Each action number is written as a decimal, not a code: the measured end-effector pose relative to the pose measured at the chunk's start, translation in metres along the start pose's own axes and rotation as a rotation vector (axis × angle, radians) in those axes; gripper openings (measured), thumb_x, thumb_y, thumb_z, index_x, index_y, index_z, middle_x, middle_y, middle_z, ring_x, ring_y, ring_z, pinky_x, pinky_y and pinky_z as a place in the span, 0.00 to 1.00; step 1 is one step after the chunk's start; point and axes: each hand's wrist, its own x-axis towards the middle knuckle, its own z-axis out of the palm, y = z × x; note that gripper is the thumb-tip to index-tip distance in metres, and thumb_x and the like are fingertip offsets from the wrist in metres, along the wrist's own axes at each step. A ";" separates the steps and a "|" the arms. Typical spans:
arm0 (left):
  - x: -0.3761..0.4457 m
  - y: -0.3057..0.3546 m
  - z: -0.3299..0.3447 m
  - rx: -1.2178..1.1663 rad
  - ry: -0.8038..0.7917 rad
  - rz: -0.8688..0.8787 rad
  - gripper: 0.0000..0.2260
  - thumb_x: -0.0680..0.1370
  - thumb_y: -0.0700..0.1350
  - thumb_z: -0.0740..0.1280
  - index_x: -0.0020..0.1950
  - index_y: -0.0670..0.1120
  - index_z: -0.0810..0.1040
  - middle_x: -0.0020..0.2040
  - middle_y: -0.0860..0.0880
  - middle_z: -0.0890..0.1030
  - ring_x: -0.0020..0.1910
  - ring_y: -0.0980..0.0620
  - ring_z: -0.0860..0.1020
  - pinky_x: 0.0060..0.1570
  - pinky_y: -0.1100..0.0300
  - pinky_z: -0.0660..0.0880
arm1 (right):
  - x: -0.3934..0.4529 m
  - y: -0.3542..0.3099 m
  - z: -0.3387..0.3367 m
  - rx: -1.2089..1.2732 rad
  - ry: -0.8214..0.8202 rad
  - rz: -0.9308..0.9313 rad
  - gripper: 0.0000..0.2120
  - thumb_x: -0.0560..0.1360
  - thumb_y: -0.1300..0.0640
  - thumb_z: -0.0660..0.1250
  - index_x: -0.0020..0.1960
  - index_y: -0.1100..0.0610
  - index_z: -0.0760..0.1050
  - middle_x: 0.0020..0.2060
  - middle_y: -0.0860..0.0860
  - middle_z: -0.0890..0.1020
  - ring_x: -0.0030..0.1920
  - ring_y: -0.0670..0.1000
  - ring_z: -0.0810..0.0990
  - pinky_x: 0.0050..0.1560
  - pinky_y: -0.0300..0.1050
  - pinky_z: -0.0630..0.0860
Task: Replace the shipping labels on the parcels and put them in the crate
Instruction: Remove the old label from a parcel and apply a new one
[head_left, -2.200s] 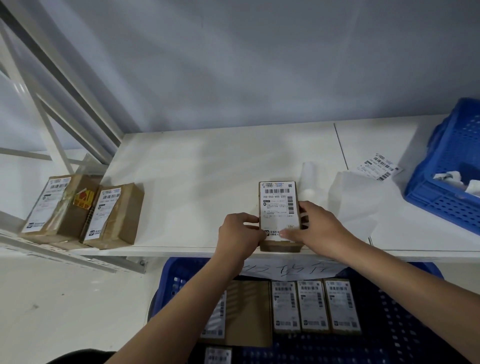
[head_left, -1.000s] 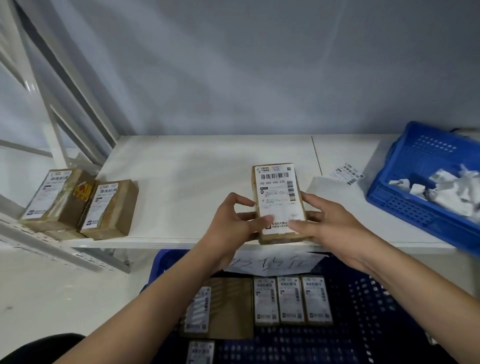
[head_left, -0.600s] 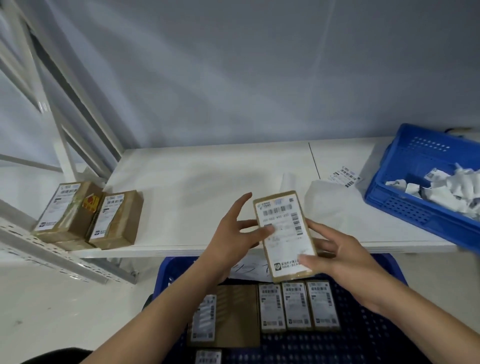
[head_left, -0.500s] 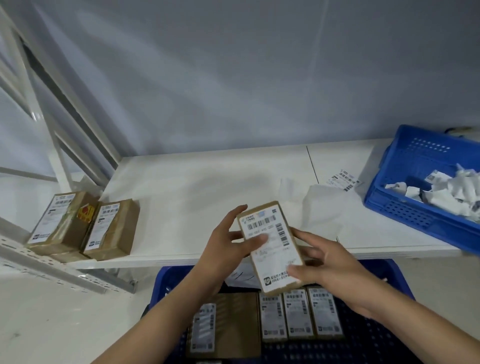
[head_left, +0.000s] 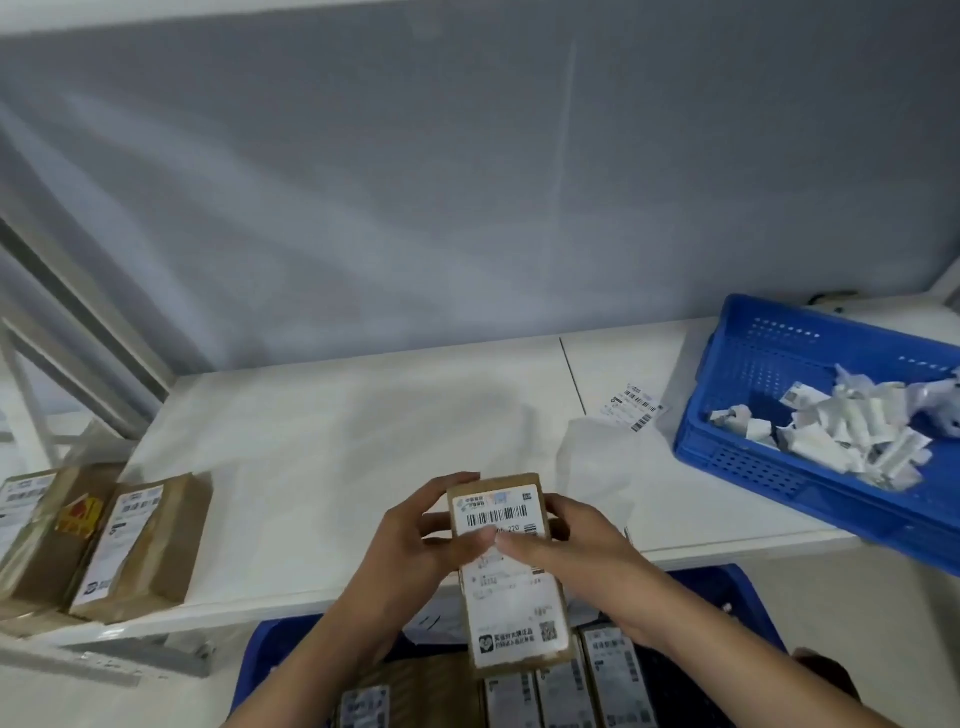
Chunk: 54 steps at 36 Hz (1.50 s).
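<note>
A small brown parcel (head_left: 511, 597) with a white shipping label on its top face is held in the air over the table's front edge. My left hand (head_left: 415, 540) grips its upper left side, thumb across the label. My right hand (head_left: 576, 551) grips the upper right side, thumb on the label too. Below them a blue crate (head_left: 270, 654) holds several labelled parcels (head_left: 566, 696) lying flat. Two more labelled brown parcels (head_left: 140, 545) lie at the table's left end.
A blue basket (head_left: 748, 457) with crumpled peeled labels stands on the white table (head_left: 337, 447) at the right. A loose label (head_left: 634, 408) and a translucent backing sheet (head_left: 597, 467) lie beside it. A white metal shelf frame (head_left: 57, 322) rises at the left.
Both hands lifted the parcel off the table's front edge and brought it toward me, over the crate below. The view tilted down.
</note>
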 end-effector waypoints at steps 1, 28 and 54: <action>0.000 0.001 0.001 0.000 -0.006 0.005 0.19 0.77 0.43 0.74 0.66 0.56 0.77 0.52 0.51 0.87 0.54 0.53 0.84 0.50 0.48 0.84 | 0.000 -0.001 0.000 0.006 0.009 -0.007 0.15 0.73 0.46 0.76 0.58 0.44 0.79 0.48 0.40 0.86 0.49 0.40 0.85 0.49 0.36 0.79; -0.009 -0.001 0.010 0.046 -0.087 -0.091 0.33 0.65 0.49 0.80 0.68 0.55 0.75 0.53 0.52 0.87 0.52 0.50 0.86 0.47 0.57 0.84 | 0.001 -0.009 -0.013 0.036 0.172 -0.099 0.16 0.78 0.41 0.68 0.48 0.54 0.83 0.44 0.44 0.87 0.46 0.43 0.85 0.55 0.46 0.81; -0.007 -0.005 0.002 0.060 0.057 -0.019 0.14 0.76 0.51 0.75 0.60 0.50 0.80 0.52 0.52 0.87 0.48 0.57 0.85 0.49 0.60 0.83 | 0.007 0.007 0.004 -0.095 0.034 -0.061 0.16 0.78 0.38 0.65 0.57 0.47 0.81 0.50 0.41 0.86 0.53 0.42 0.84 0.64 0.50 0.77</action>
